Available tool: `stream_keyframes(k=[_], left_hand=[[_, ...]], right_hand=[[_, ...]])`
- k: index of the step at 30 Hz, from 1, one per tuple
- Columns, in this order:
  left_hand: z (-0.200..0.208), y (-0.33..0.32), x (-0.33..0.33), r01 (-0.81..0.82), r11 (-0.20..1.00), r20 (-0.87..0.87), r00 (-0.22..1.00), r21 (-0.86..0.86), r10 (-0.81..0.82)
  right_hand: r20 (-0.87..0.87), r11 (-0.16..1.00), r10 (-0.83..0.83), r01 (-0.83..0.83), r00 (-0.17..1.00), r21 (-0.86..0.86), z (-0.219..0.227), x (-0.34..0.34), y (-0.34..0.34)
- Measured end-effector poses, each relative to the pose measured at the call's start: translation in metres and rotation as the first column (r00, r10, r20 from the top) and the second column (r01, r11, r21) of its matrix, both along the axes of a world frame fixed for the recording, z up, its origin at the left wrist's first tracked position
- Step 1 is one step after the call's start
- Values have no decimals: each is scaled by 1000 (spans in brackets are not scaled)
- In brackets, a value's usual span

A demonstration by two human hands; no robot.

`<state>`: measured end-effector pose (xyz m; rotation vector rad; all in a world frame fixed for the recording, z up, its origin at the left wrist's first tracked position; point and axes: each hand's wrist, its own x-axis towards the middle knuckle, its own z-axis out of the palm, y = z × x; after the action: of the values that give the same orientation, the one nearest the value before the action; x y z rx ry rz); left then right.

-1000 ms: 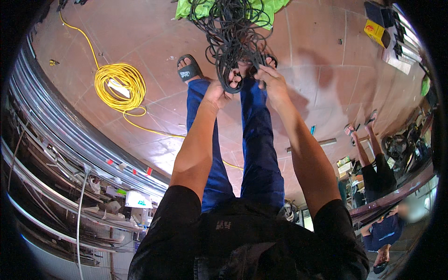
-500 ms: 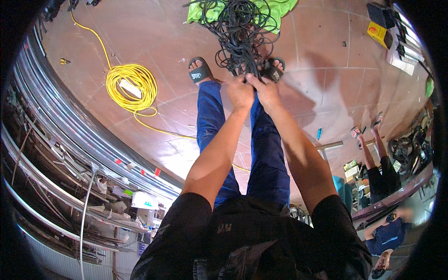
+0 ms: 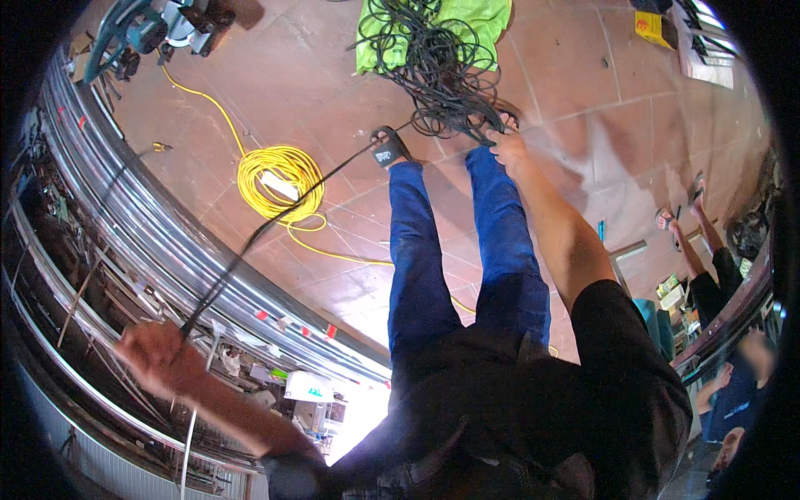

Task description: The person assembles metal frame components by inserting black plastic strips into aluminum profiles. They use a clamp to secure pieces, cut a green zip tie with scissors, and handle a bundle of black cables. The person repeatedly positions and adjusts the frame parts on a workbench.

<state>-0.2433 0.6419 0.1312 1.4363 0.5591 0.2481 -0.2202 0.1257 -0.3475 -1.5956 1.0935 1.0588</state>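
A tangled bundle of black cable (image 3: pixel 433 62) lies on the tiled floor, partly over a green cloth (image 3: pixel 467 21). My right hand (image 3: pixel 506 143) reaches down and grips the near edge of the bundle, just past my sandalled feet. My left hand (image 3: pixel 154 357) is flung far out to the left and is closed on one black strand (image 3: pixel 283 212), stretched taut from the bundle to the hand. My legs in blue jeans (image 3: pixel 417 250) stand between the two arms.
A yellow coiled cable with a white socket block (image 3: pixel 279 179) lies on the floor left of my legs. Curved metal rails (image 3: pixel 142 242) run along the left. A power tool (image 3: pixel 158 29) sits at the top left. Other people (image 3: pixel 708 267) are at the right.
Both hands were together at the cable bundle. My left hand has since swung far out to the left, pulling one black strand out taut. My right hand stays at the bundle.
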Motion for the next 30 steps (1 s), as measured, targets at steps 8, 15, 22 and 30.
stream_keyframes(k=[8, 15, 22, 30], left_hand=[[170, 62, -55, -135, 960, 227, 971, 245, 79], [114, 57, -75, -236, 962, -23, 970, 137, 241], [126, 56, -82, -258, 966, -19, 966, -28, 257], [353, 90, -78, -101, 931, 372, 927, 352, -40]], right_hand=[[103, 986, -161, 164, 982, -21, -13, 11, 11], [-149, 562, -752, 743, 642, 362, 29, 56, 41], [-171, 433, -729, 640, 663, 635, 99, 126, 92], [68, 820, -409, 333, 910, 466, 141, 54, 67]])
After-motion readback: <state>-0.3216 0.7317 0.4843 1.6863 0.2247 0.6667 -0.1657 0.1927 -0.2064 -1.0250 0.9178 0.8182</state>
